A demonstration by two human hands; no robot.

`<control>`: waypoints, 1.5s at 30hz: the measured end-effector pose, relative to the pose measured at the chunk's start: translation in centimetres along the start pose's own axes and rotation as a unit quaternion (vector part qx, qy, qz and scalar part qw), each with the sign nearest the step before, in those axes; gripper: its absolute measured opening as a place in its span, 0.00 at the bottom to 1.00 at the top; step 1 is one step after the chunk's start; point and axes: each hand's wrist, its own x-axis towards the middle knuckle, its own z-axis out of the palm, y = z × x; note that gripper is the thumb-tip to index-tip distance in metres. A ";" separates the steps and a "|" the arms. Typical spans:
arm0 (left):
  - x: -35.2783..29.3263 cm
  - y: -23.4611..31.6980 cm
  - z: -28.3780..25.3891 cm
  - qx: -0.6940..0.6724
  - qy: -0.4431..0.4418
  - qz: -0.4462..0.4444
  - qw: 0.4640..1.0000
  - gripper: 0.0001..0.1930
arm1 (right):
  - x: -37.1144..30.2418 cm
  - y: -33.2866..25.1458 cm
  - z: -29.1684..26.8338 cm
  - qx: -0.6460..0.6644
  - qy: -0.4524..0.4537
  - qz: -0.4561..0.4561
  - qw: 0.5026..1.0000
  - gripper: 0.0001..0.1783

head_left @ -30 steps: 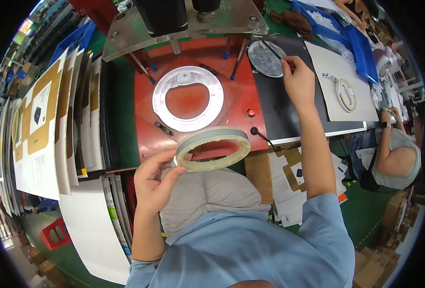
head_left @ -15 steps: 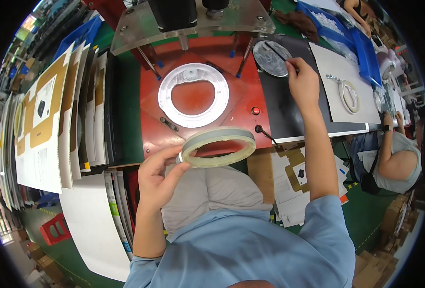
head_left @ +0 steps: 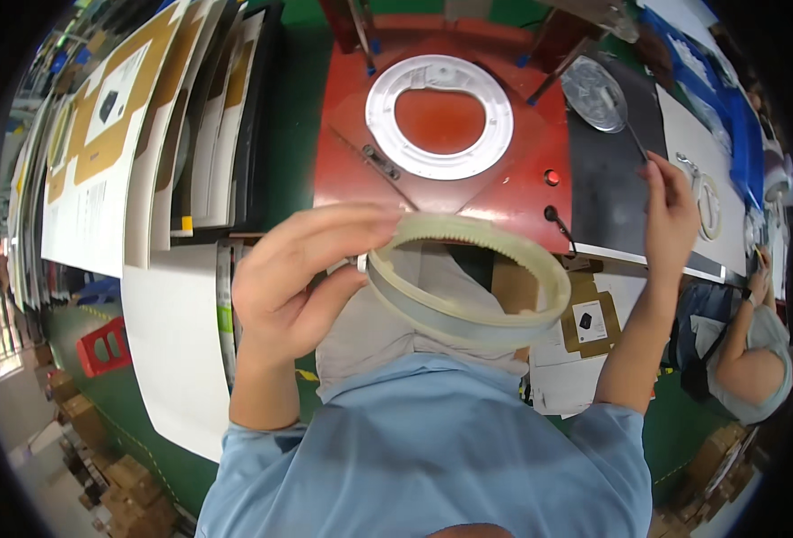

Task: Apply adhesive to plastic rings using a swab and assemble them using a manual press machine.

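My left hand point(head_left: 293, 282) grips a pale yellow ring point(head_left: 553, 309) with a grey band by its left edge, thumb and fingers pinched on a small white part point(head_left: 361, 263). The ring hangs tilted above my lap. To the right, my right hand point(head_left: 671, 215) pinches a thin dark stick point(head_left: 637, 143), whose far end reaches the edge of a round shallow dish point(head_left: 593, 94) smeared with something pale. Beyond the held ring, a white ring-shaped plastic part point(head_left: 495, 134) lies flat on a red machine base point(head_left: 351, 188).
A red button point(head_left: 551, 177) and a black plug with a cable point(head_left: 551, 214) sit on the base's right side. Printed cardboard sheets point(head_left: 96, 170) stand at left. Another pale ring point(head_left: 709, 208) lies on a white sheet at right. A person point(head_left: 750, 359) works at far right.
The held ring has come up closer and tipped, showing its toothed inner side. My right hand has drawn back with the stick from over the dish. The whole view has shifted.
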 end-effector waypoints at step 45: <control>1.7 6.5 -0.2 0.236 -0.229 0.298 0.896 0.14 | 2.2 -13.3 -4.3 0.177 -0.670 -0.156 0.704 0.08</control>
